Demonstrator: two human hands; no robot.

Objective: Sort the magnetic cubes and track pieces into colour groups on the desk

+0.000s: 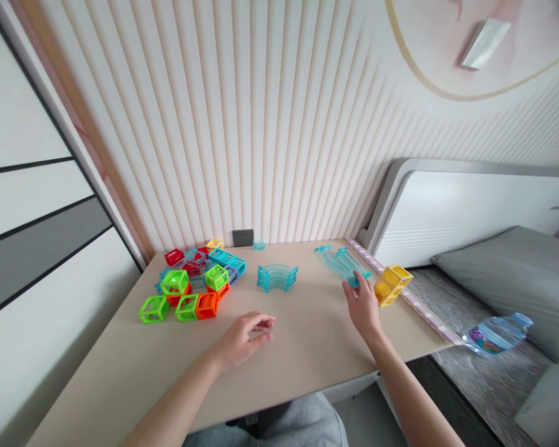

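Observation:
My left hand [245, 340] hovers over the front middle of the table, its fingers curved, thumb apart and nothing in it. My right hand [364, 309] reaches to the right side, fingertips closed on the near end of a translucent blue track piece [342, 264]. This piece lies with similar ones, and their exact number is hard to make out. Just right of that hand stands a yellow block of open-frame cubes [392, 285]. Between the hands, farther back, sits a stack of curved translucent blue track pieces [277, 277].
A pile of coloured frame cubes [174, 282] and blue pieces covers the table's left part. A small clear blue piece [259, 244] lies by the wall near a black socket [243, 238]. A water bottle [498, 334] lies on the bed beyond the table's right edge.

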